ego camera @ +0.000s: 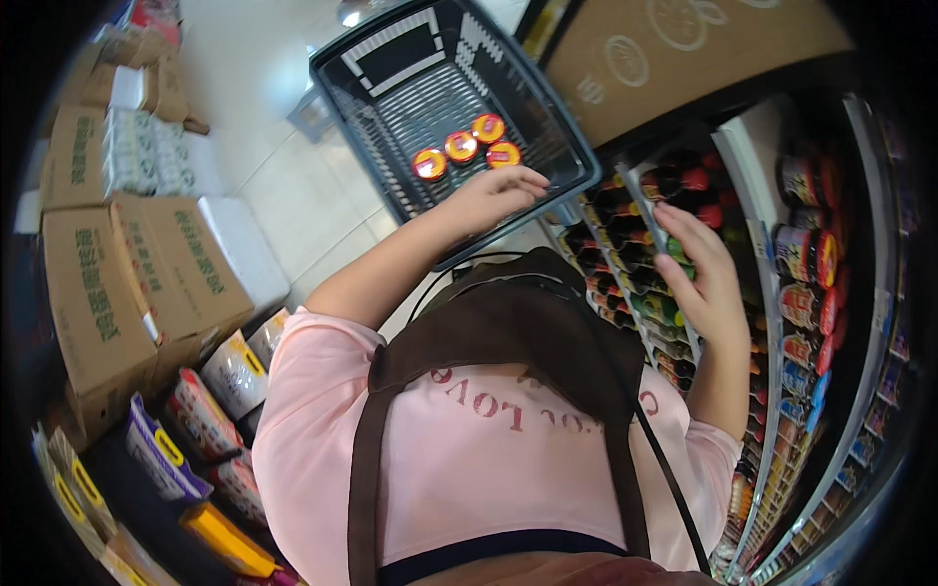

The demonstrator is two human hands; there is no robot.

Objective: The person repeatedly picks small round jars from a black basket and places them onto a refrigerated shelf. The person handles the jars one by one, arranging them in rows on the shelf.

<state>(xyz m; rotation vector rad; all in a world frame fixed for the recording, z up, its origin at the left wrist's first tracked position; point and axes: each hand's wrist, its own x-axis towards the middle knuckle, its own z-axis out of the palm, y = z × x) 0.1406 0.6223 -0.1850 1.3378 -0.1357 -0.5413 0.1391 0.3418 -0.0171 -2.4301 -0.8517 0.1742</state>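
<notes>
A dark plastic shopping basket (pixel 564 124) stands at the upper middle. Several jars with red and yellow lids (pixel 461 146) are grouped on its slatted bottom. My left hand (pixel 506 196) is over the basket's near side, close to the jars, fingers loosely bent; nothing shows in it. On the right, my right hand (pixel 692 267) is raised beside the shelf of bottles, thumb and fingers apart, holding nothing visible. Bottles with red caps (pixel 696 179) lie just past its fingertips. Jars with dark contents and yellow-red lids (pixel 802 253) line the shelf farther right.
Shelves of bottles and jars, edged with a pale rail (pixel 766 293), run along my right side. Cardboard cartons (pixel 102 293) are stacked at left, above bagged goods (pixel 234 373). A brown printed panel (pixel 659 58) stands at upper right. Tiled floor (pixel 322 198) shows between. A black cable crosses my apron.
</notes>
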